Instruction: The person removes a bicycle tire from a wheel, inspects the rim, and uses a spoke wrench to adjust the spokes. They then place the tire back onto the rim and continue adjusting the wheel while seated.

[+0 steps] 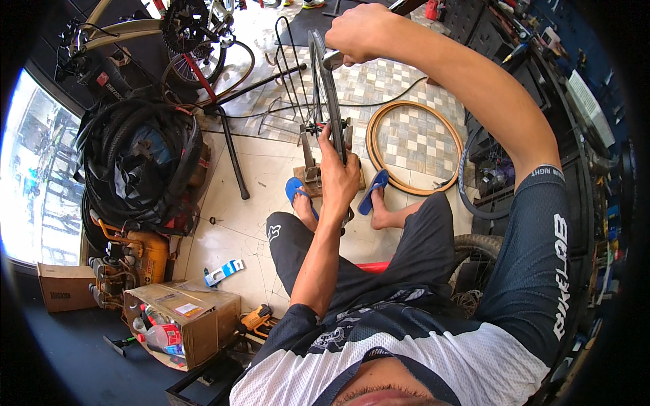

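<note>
The left hand (pixel 340 174) pinches the wheel (pixel 330 95), maybe to steady it, while the right hand's (pixel 359 32) grip squeezes a metal tool (pixel 332 59).

It's a bicycle workshop: a wheel (pixel 332 95) upright in a floor stand (pixel 308 152), a bike (pixel 186 27) beyond, black tyres (pixel 105 139) heaped by bright glass (pixel 40 176), tan tyres (pixel 370 143) on the tiles (pixel 416 142), tools (pixel 520 49) alongside.

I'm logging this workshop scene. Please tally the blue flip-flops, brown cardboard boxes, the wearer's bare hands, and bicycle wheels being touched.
Blue flip-flops: 2
Brown cardboard boxes: 2
Bare hands: 2
Touched bicycle wheel: 1
Total: 7
</note>
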Tool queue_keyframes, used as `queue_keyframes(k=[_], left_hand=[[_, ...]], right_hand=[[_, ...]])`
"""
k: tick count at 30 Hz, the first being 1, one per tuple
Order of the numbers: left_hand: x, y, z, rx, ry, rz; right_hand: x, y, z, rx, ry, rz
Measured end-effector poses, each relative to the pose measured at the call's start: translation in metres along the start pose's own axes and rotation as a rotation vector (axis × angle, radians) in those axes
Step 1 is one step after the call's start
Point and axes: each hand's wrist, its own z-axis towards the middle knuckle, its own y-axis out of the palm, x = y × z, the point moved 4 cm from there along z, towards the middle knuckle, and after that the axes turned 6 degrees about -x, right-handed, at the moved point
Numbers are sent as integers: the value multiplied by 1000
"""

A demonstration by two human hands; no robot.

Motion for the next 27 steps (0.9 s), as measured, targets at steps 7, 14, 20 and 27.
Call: queue_keyframes(k=[7,14,20,27], left_hand=[[3,-1,-1,6,12,-10],[0,-1,-1,34,81,45],[2,1,1,-2,-6,-14],[1,0,1,-10,-18,11]], right_hand=[[-1,-1,-1,-16,15,3],[2,6,-2,39,7,24],[6,16,1,38,36,38],[7,19,-10,115,28,82]])
